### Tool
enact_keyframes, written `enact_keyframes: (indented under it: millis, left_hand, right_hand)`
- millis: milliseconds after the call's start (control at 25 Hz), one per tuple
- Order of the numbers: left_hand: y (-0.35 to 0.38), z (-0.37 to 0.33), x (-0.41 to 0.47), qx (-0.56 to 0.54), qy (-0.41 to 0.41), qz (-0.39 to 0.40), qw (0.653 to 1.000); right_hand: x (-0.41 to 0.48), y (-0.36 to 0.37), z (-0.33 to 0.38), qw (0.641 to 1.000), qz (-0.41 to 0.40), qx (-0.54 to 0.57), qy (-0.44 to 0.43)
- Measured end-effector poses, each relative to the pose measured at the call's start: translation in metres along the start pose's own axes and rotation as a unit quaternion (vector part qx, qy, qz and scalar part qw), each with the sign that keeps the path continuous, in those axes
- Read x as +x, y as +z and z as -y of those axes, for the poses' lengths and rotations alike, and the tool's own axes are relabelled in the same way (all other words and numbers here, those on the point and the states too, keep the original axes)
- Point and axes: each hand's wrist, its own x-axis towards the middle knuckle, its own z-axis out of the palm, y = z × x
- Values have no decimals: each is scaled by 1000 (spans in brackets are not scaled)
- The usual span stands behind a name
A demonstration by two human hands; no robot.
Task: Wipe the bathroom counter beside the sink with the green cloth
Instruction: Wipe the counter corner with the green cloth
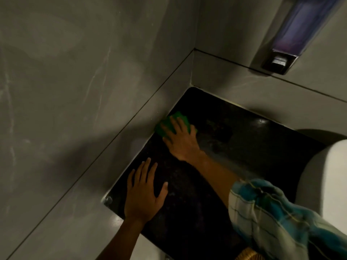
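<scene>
— Where is the cloth?

— The green cloth (175,123), flat and roughly square, lies on the counter (234,147) against the left wall (75,91), pinned under the right hand (181,139), whose fingers are spread flat on it.

— And the counter?

— Dark speckled stone, glossy, with a wet sheen at two o'clock from the cloth.

— The other hand?

— The left hand (145,194) lies open, palm down, at seven o'clock from the cloth, holding nothing.

— Around them?

— Smooth grey tiles; a rounded white sink (326,175) at four o'clock; a checked sleeve (272,212); a boxy wall dispenser (293,34) at one o'clock.
</scene>
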Motion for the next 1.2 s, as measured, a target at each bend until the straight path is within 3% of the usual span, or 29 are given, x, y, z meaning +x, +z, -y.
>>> enact_keyframes:
  millis: [80,160,280,360,440,520,600,680,760,840,880,960,1040,1120,1200]
  left_hand:
    - [-2,0,-1,-2,-32,-5,999]
    - [-3,0,0,-1,-37,-6,999]
    - [-3,-1,-2,3,-33,-11,999]
    - [-3,-1,-1,3,-34,-16,999]
    - [-1,1,0,9,-34,-14,999]
    - [0,1,0,10,-30,-14,999]
    - [2,1,0,11,-30,-19,999]
    - [1,3,0,16,-30,-18,999]
    - [-1,3,-1,24,-30,-8,999]
    - [0,2,-1,25,-29,-2,999]
    - [-1,0,-1,20,-31,0,999]
    - [-4,2,1,12,-33,-5,999]
    - [-2,-2,-1,12,-26,-2,1000]
    - [-4,-7,-3,17,-23,0,1000]
    - [-3,-18,-4,4,-29,4,1000]
  right_hand:
    - [-57,13,16,998,5,-12,-57]
    - [-122,25,0,997,-22,-39,-55]
    - [-156,12,-62,994,-39,-53,91]
    - [-122,-8,-101,975,-39,-13,220]
    - [-65,-24,-118,955,-39,55,289]
    - [-17,-28,-103,959,-26,73,272]
    - [-6,-15,-58,986,-6,34,162]
    - [-44,4,-6,999,-2,6,35]
    - [-110,25,10,999,-29,-14,-9]
    - [-150,25,-25,996,-66,-22,57]
    - [-155,20,-54,988,-85,-23,130]
    - [-143,1,-113,952,-99,14,288]
    - [-110,-22,-146,920,-81,73,377]
    - [-73,-24,-133,922,-60,103,368]
    - [-49,-14,-96,958,-35,59,279]
